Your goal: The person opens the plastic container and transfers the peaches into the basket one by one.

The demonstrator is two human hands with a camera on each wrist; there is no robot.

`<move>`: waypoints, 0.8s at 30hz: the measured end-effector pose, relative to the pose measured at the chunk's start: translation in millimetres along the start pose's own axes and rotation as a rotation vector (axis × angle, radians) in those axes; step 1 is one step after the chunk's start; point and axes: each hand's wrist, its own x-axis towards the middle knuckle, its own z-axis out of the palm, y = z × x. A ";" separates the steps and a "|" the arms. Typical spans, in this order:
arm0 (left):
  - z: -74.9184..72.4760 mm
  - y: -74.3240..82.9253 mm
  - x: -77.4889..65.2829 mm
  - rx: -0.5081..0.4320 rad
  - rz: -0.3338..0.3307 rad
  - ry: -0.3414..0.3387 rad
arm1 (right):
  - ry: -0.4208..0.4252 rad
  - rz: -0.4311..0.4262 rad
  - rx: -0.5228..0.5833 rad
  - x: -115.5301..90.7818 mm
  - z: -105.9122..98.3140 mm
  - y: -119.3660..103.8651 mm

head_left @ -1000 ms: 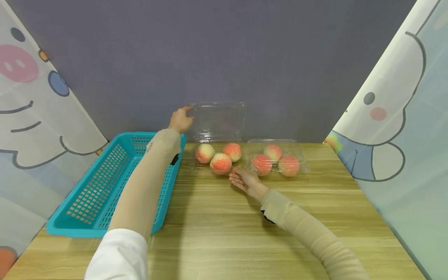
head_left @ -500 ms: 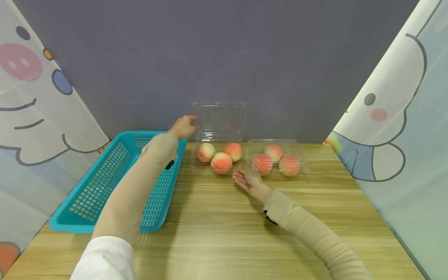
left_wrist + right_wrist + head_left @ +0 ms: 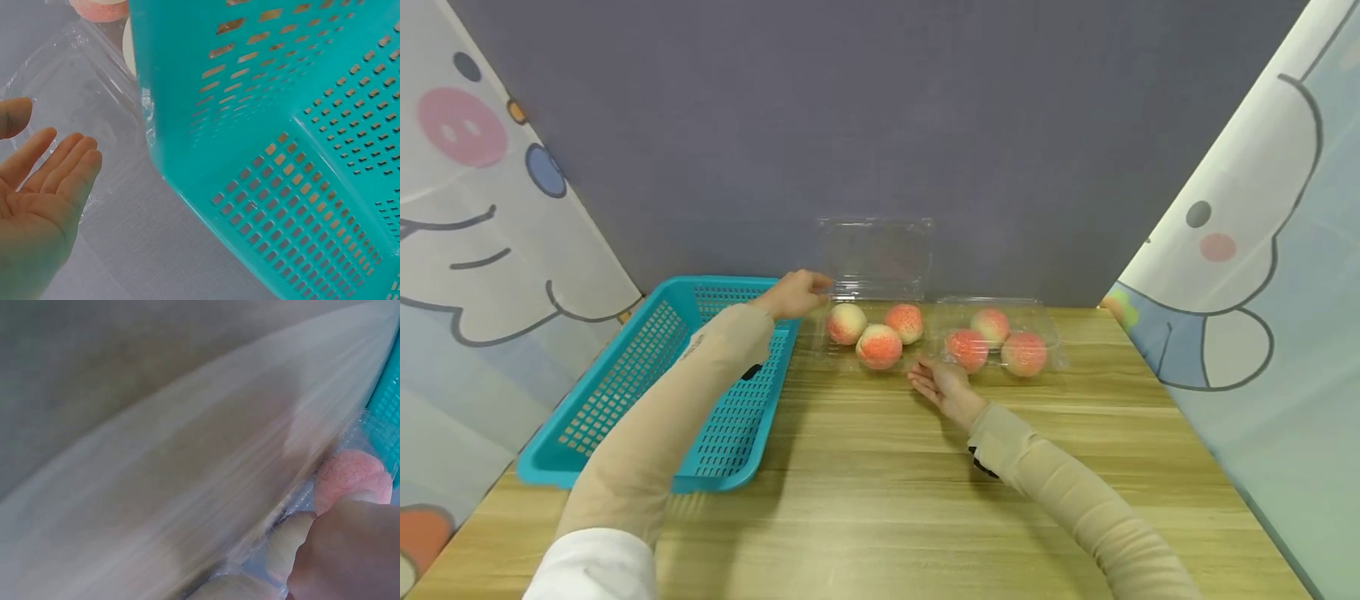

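Note:
A clear plastic clamshell box [image 3: 850, 357] stands with its lid [image 3: 876, 250] raised at the back and three red-and-cream peaches [image 3: 878, 347] in its base. My left hand [image 3: 797, 293] is by the left side of the lid, near its hinge. The left wrist view shows that hand [image 3: 47, 194] with fingers extended in front of the clear lid [image 3: 81, 94], gripping nothing. At the box's front right corner is my right hand [image 3: 946, 387], fingers stretched out and thumb close to the rim. The right wrist view is mostly blocked by a sleeve [image 3: 156, 462].
A teal perforated basket [image 3: 767, 417] stands on the left of the wooden table [image 3: 880, 500], under my left forearm. Right of the open box is a second clear box [image 3: 1051, 333] with its lid down over three peaches [image 3: 1024, 354]. A grey wall [image 3: 880, 108] rises behind.
My left hand has come down from the lid's upper left corner to its lower left side. The right hand stays by the box's front corner. The lid remains raised.

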 end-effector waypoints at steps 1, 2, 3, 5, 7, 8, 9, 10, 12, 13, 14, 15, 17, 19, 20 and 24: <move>0.1 -0.6 -1.4 0.007 0.003 -0.004 | 0.005 0.005 0.001 -1.2 -0.5 -0.2; 0.1 -1.4 -2.7 0.013 0.007 -0.006 | 0.008 0.014 -0.004 -2.9 -1.2 -0.4; 0.1 -2.1 -3.9 0.016 0.009 -0.011 | 0.001 0.025 -0.024 -5.5 -1.9 -0.8; -0.3 -4.2 -5.8 0.027 0.016 -0.018 | -0.030 0.034 -0.115 -12.4 -3.8 -2.2; -0.9 -5.8 -7.9 0.035 0.025 -0.021 | -0.075 0.026 -0.267 -19.9 -5.3 -6.9; -1.2 -6.6 -8.8 0.034 0.027 -0.026 | -0.099 -0.002 -0.374 -23.3 -6.1 -10.9; -1.2 -7.2 -9.7 0.036 0.031 -0.028 | -0.126 -0.048 -0.486 -26.4 -6.7 -16.3; -1.6 -7.3 -10.5 0.039 0.035 -0.028 | -0.142 -0.116 -0.607 -27.9 -7.7 -23.0; -2.1 -6.7 -12.6 0.045 0.042 -0.025 | -0.135 -0.281 -0.859 -28.9 -9.2 -38.4; -2.3 -6.0 -14.0 0.047 0.043 -0.024 | -0.110 -0.369 -0.982 -27.6 -9.7 -45.8; -2.2 -5.6 -14.8 0.050 0.046 -0.024 | -0.081 -0.460 -1.089 -26.6 -10.4 -52.4; -2.1 -4.8 -15.9 0.051 0.048 -0.024 | -0.051 -0.534 -1.170 -24.2 -11.0 -57.9; -1.7 -3.0 -18.2 0.044 0.050 -0.029 | -0.006 -0.626 -1.293 -18.7 -11.9 -64.6; -0.8 -1.0 -20.3 0.038 0.054 -0.040 | -0.041 -0.683 -1.384 -12.8 -12.5 -66.2; -0.2 0.0 -21.2 0.035 0.057 -0.044 | -0.074 -0.699 -1.421 -10.0 -12.7 -65.4; 2.1 3.2 -23.0 0.030 0.061 -0.054 | -0.244 -0.840 -1.564 -2.7 -15.0 -56.9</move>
